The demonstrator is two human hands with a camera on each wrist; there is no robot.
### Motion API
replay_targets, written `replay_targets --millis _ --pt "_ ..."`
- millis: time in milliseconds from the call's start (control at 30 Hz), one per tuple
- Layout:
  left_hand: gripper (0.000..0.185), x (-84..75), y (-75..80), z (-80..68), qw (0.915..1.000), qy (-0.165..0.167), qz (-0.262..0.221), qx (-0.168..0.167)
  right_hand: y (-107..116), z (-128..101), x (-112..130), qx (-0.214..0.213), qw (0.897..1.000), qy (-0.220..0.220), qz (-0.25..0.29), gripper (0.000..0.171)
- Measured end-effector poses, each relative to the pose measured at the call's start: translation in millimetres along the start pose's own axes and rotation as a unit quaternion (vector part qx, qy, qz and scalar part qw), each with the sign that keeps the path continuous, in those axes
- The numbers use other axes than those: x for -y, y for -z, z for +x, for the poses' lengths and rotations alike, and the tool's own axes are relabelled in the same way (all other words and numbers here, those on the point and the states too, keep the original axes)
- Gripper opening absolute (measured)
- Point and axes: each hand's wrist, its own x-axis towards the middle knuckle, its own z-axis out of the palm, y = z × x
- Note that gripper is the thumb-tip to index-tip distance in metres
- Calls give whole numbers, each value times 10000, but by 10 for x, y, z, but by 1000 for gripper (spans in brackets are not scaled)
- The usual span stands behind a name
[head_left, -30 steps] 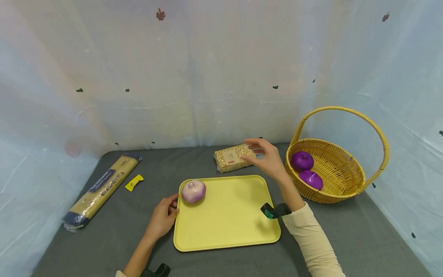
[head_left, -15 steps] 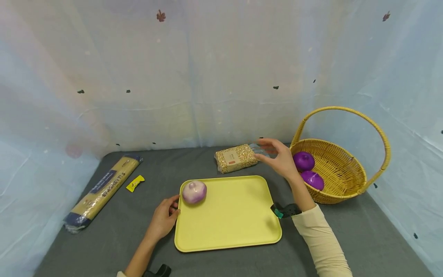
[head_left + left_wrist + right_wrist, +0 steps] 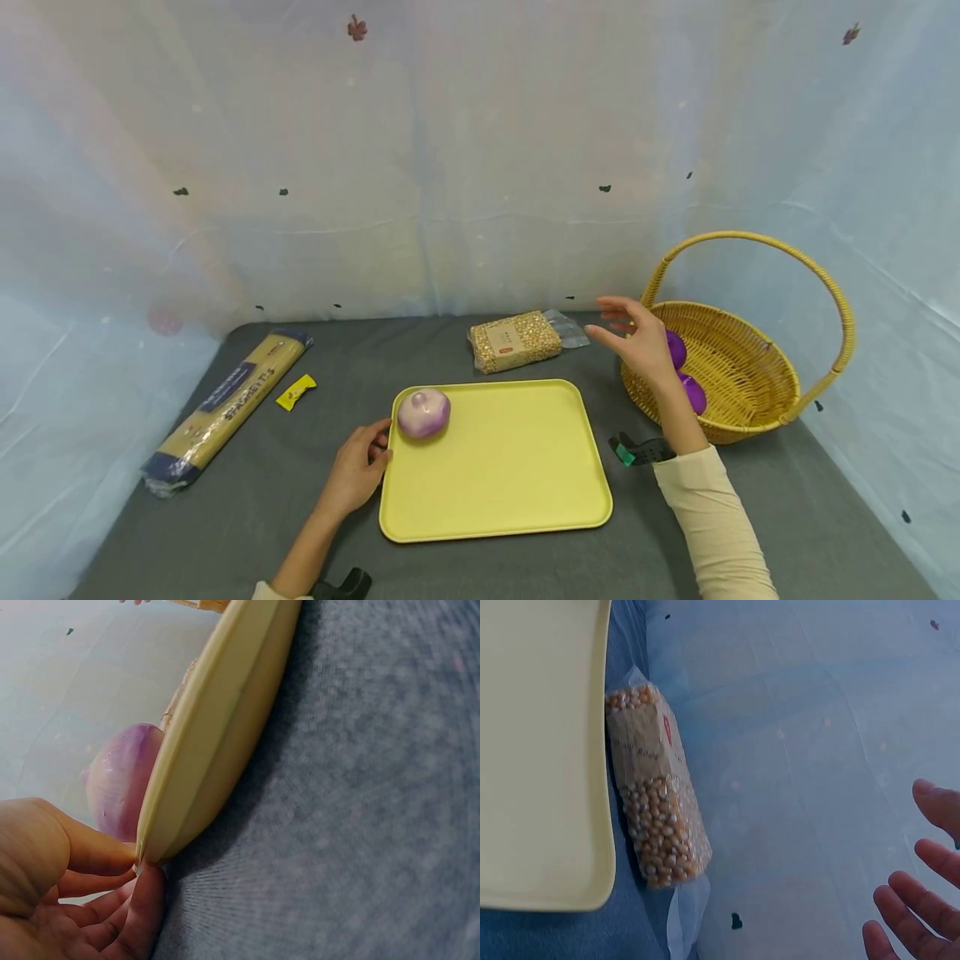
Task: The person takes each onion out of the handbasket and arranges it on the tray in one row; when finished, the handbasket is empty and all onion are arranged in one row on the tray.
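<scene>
My left hand (image 3: 360,471) pinches the left edge of a yellow tray (image 3: 502,467); in the left wrist view thumb and fingers meet at the rim (image 3: 150,832). A white-and-purple onion (image 3: 423,413) sits in the tray's far left corner, close to that hand. My right hand (image 3: 641,342) is raised with fingers spread and holds nothing. It overlaps the left side of a wicker basket (image 3: 738,371) in the head view. Left of it lies a clear bag of corn kernels (image 3: 517,342) with a paper label, also seen whole in the right wrist view.
Two purple onions (image 3: 692,393) lie in the basket, partly hidden by my right hand. A tall handle (image 3: 750,237) arches over it. On the table's left are a spaghetti packet (image 3: 225,408) and a small yellow wrapped sweet (image 3: 296,392). A pale curtain (image 3: 480,167) closes the back.
My right hand has moved right, away from the bag of corn kernels and across to the basket's left side, uncovering the bag's clear end. The left hand stays at the tray's edge.
</scene>
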Motion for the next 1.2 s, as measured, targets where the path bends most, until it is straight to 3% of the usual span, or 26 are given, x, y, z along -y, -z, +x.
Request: replay_targets --millis 167,267,400,600,867,1200 --pt "41 -11 0 4 10000 -74 30 -35 34 32 -305 -167 9995 -100 -235 48" --pt "41 -11 -4 0 10000 -47 52 -41 72 48 -538 -198 9997 -23 140 49" --pt "40 -3 -13 -4 10000 -22 47 -52 130 43 -663 -262 9989 49 385 49" --pt "40 13 -15 -2 10000 27 29 -3 250 25 -511 -423 9983 -277 -291 46" --pt "40 13 -8 -3 10000 -15 9 -30 359 -64 -224 -426 9962 -611 -454 44" --pt "40 -24 1 -7 10000 -52 -21 -40 469 -95 -248 -670 9937 -780 -449 43"
